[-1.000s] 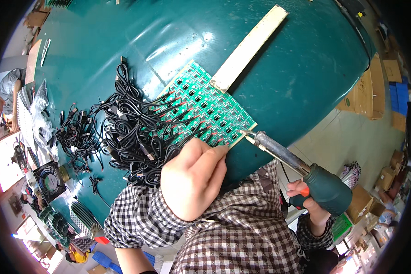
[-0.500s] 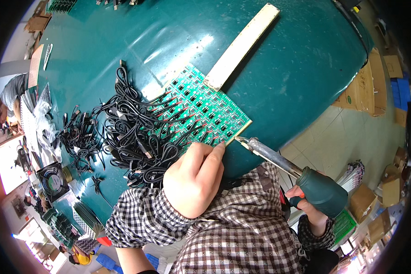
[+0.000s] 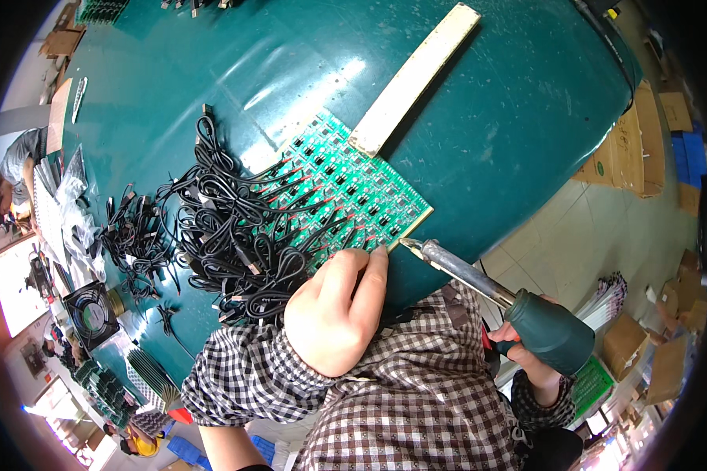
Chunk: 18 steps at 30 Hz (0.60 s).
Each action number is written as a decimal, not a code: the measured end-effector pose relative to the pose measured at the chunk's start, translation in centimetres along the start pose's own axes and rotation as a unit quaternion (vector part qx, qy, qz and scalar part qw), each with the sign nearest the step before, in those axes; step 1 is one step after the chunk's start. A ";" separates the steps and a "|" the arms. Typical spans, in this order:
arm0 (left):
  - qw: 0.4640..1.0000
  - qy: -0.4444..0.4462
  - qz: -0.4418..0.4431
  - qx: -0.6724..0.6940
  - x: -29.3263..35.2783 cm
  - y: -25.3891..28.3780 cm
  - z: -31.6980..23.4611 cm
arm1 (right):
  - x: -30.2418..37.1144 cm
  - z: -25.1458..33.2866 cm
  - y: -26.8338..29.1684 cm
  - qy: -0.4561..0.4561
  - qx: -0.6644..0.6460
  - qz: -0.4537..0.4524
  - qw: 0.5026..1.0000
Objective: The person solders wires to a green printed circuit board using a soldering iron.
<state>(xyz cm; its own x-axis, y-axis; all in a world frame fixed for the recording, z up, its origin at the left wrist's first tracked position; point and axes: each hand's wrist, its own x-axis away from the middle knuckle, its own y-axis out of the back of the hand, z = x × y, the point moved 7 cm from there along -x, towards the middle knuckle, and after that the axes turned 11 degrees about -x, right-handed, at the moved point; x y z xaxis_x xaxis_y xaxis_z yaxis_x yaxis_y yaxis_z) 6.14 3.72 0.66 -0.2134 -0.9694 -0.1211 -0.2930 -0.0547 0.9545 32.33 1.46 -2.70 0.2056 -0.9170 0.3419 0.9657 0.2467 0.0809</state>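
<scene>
- Left hand [image 3: 339, 310] sits on the near edge of the green rectangular circuit-board panel [image 3: 346, 188], fingers together and pressed down at the corner, pinning something small against the board. Probably a wire end, but it's too tiny to be sure.
- Right hand [image 3: 518, 353] is wrapped tight around the dark green grip of the soldering iron [image 3: 518, 302], with the metal tip [image 3: 407, 244] right at the panel's near corner, just beside the left index fingertip.
- That panel lies flat on the dark teal bench [image 3: 487, 133], its far edge touching a long pale wooden strip [image 3: 412, 78].
- Big tangle of black cables with thin red and black leads [image 3: 228, 228] spreads over the panel's left half, and most of those leads look already attached.
- So my read: this is mid-soldering, working on a joint along the nearest row at the corner.
- Next move calls for a steady tip on the pad, the lead held dead still, and that fingertip kept off the hot metal, since it's really close.
- Another loose bunch of black cables [image 3: 133, 239] waits further left on the bench, near a small black square fan [image 3: 92, 308].
</scene>
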 end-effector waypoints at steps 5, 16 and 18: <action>0.999 0.024 -0.009 0.042 -0.3 -0.1 0.5 | 0.1 -0.3 0.1 0.025 0.044 0.017 0.999; 1.000 0.003 -0.007 0.013 -0.1 -0.2 0.1 | 0.3 -0.9 0.0 0.030 0.085 0.040 0.995; 1.000 -0.003 -0.005 0.001 -0.1 -0.2 0.1 | 0.3 -1.0 0.0 0.033 0.079 0.041 0.995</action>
<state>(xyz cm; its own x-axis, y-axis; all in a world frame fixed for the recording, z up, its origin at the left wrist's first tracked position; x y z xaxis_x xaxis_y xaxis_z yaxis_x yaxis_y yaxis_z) 6.16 3.84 0.46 -0.2161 -0.9675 -0.1315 -0.2974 -0.0631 0.9527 32.50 0.87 -3.52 0.2981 -0.9091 0.2911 0.9094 0.3631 0.2029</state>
